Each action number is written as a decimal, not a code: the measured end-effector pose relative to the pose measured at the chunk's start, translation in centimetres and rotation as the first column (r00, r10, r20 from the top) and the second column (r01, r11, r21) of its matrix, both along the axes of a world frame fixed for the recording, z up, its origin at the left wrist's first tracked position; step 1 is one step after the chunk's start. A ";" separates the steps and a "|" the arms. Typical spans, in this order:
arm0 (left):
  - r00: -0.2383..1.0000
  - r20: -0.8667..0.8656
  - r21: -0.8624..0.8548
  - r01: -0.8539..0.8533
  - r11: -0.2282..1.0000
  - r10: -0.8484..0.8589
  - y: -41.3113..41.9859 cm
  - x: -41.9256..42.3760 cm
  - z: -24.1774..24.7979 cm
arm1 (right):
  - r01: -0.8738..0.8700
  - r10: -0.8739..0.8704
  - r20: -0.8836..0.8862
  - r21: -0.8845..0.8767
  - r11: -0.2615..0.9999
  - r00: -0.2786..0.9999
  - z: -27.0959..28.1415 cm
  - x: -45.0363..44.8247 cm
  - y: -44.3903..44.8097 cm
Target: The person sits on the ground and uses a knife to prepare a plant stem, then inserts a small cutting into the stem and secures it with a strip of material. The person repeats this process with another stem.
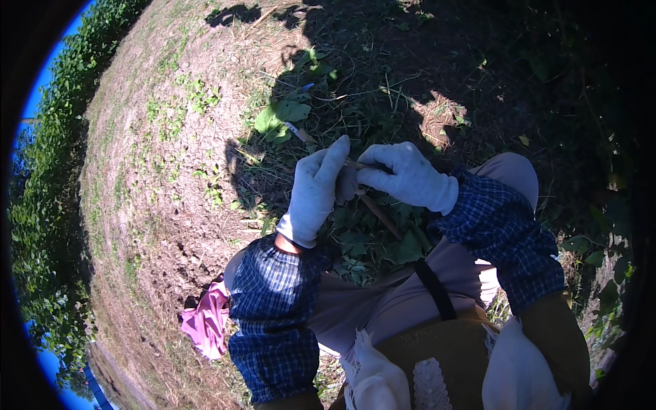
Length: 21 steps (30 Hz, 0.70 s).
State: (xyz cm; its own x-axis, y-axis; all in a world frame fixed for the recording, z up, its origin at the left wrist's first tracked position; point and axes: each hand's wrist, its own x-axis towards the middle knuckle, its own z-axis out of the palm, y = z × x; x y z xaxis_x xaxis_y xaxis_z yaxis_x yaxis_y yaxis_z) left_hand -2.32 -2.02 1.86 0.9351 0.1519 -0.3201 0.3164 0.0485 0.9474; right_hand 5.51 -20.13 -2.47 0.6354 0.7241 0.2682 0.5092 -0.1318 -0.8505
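Both of my hands wear pale fabric gloves and meet in front of my knees. My left hand (318, 189) is curled around a thin brown plant stem (378, 215), whose lower part slants down to the right beneath the gloves. At the stem's upper end, the thumb and fingertips of my right hand (402, 174) pinch it just beside the left glove. What lies inside the left fingers is hidden. A white tool-like strip with a pale tip (300, 132) lies on the ground beyond my left hand, next to a broad green leaf (282, 117).
Cut grass and leaves cover the shaded ground between my knees. A pink cloth (207, 320) lies beside my left knee. A small blue object (307, 86) rests farther off in the grass. A tall leafy hedge (46, 205) runs along the far left, and dark foliage stands at right.
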 end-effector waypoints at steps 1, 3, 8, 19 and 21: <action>1.000 -0.001 0.005 0.000 1.000 0.000 0.0 0.0 0.0 | 0.000 0.000 -0.021 -0.004 1.000 1.000 -0.1 0.0 0.0; 1.000 -0.003 0.016 0.000 1.000 0.000 0.0 0.0 0.1 | -0.002 0.001 -0.062 -0.013 1.000 0.998 -0.1 0.0 0.2; 0.999 0.030 0.006 -0.036 0.999 0.036 -0.2 0.2 0.0 | -0.047 0.027 -0.370 -0.043 0.998 0.929 0.6 0.1 0.1; 0.997 0.049 0.089 -0.064 0.994 0.060 -0.5 0.3 0.4 | 0.036 0.022 -0.700 0.069 0.997 0.714 0.5 0.9 -0.1; 0.998 0.009 0.122 -0.064 0.990 0.063 -0.7 -0.5 1.3 | 0.254 -0.088 -0.823 0.070 0.965 0.561 0.7 3.1 -1.1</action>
